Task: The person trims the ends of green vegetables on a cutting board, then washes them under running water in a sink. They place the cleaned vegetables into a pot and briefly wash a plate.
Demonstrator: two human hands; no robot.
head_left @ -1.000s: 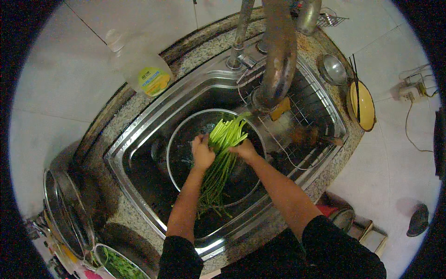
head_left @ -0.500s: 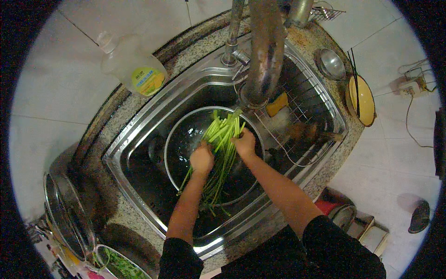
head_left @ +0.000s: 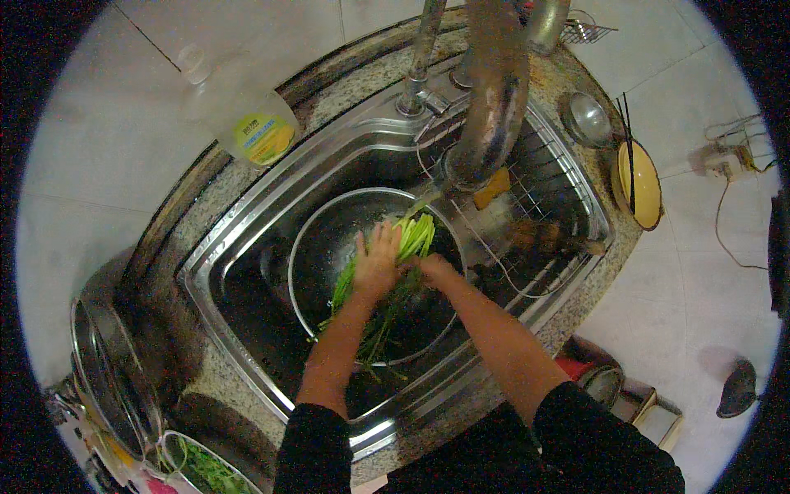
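A bunch of long green stems (head_left: 415, 235) lies in a round metal bowl (head_left: 300, 245) inside the steel sink (head_left: 216, 255), under a stream of water from the faucet (head_left: 485, 136). My left hand (head_left: 377, 259) rests on the upper left of the bunch, its fingers stretched out and spread over the stems. My right hand (head_left: 434, 272) is curled at the bunch's right side, closed on the stems, with its fingertips partly hidden.
A wire rack (head_left: 535, 206) with a yellow sponge (head_left: 494, 185) and a brush (head_left: 539, 235) sits at the sink's right. Around it are a plastic jug (head_left: 239, 115), a metal bowl (head_left: 590, 117), a yellow dish (head_left: 646, 189) with chopsticks, large pans (head_left: 115, 370) and a container of greens (head_left: 210, 465).
My left hand has moved up and over the stems and spread its fingers. My right hand has shifted slightly down from half a second ago; the bunch's shape has changed between them.
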